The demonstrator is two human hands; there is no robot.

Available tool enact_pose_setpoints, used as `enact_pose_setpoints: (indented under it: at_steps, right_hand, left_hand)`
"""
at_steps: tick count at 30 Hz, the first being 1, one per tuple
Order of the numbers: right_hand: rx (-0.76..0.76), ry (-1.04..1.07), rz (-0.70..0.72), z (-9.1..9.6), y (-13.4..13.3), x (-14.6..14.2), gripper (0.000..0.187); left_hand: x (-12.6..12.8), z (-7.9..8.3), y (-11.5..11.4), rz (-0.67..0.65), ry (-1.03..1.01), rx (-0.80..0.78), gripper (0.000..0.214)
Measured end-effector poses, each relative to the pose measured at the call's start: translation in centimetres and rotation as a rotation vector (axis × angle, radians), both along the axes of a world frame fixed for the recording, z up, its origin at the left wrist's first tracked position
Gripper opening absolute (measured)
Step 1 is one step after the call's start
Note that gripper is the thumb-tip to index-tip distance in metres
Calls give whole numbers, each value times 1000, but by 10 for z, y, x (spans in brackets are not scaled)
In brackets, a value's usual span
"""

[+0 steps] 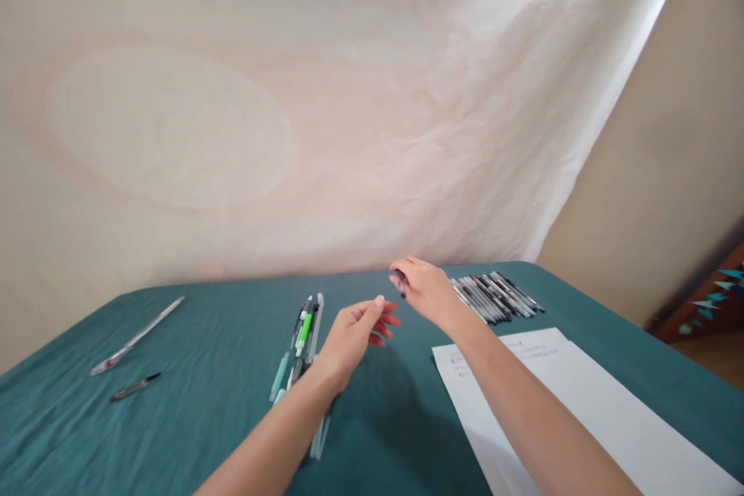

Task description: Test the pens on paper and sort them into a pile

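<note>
My left hand (pixel 354 337) hovers over the teal tablecloth (pixel 203 403), fingers loosely curled and apart, holding nothing that I can see. It sits just right of a bunch of pens (pixel 302 341), one with a green barrel. My right hand (pixel 427 288) reaches further back, its fingers pinched on a small dark object (pixel 400 279), probably a pen or a cap. Right of that hand lies a row of dark and grey pens (pixel 497 296).
A white sheet of paper (pixel 570 395) with some handwriting lies at the right front. A clear pen (pixel 136 337) and a short dark pen (pixel 133 386) lie at the left. A pale cloth backdrop (pixel 291 108) hangs behind the table.
</note>
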State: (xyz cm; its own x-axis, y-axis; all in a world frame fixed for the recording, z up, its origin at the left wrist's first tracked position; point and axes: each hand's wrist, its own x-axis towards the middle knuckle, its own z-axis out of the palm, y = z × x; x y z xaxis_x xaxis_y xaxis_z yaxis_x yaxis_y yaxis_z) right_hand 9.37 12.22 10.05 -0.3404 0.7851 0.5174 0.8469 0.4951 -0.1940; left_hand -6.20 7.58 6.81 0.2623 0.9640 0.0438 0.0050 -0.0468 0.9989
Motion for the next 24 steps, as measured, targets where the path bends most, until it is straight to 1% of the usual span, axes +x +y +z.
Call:
enact_pose_setpoints:
  at_steps: [1, 3, 5, 6, 8, 10, 12, 15, 18, 20, 24]
  right_hand:
    - [-8, 46, 24, -4, -1, 11, 22]
    - [-49, 137, 75, -17, -5, 35, 23]
    - [-126, 255, 107, -34, -12, 59, 25]
    - [-196, 324, 102, -44, -17, 71, 27]
    - [-351, 454, 57, -62, -28, 93, 30]
    - [-424, 573, -6, -78, -41, 112, 29]
    - [-451, 644, -72, -89, -54, 128, 26]
    - [-491, 784, -159, -101, -70, 140, 21]
    - [-518, 876, -180, -112, -79, 142, 17]
    - [-492, 840, -197, -118, -82, 142, 15]
    - [-385, 689, -279, -125, -84, 144, 16]
  left_hand:
    - [7, -4, -5, -61, 46, 16, 49]
    - [20, -14, -17, -196, 185, 98, 49]
    - [33, -25, -33, -325, 351, 250, 44]
    - [38, -30, -40, -365, 423, 338, 40]
    - [45, -38, -53, -412, 545, 478, 36]
    - [48, -44, -61, -447, 656, 583, 39]
    - [48, -48, -65, -485, 750, 642, 42]
    - [48, -50, -64, -508, 843, 672, 44]
    - [49, -52, -63, -502, 888, 683, 44]
    - [50, -53, -63, -505, 901, 692, 45]
    - [51, -54, -63, -506, 918, 719, 46]
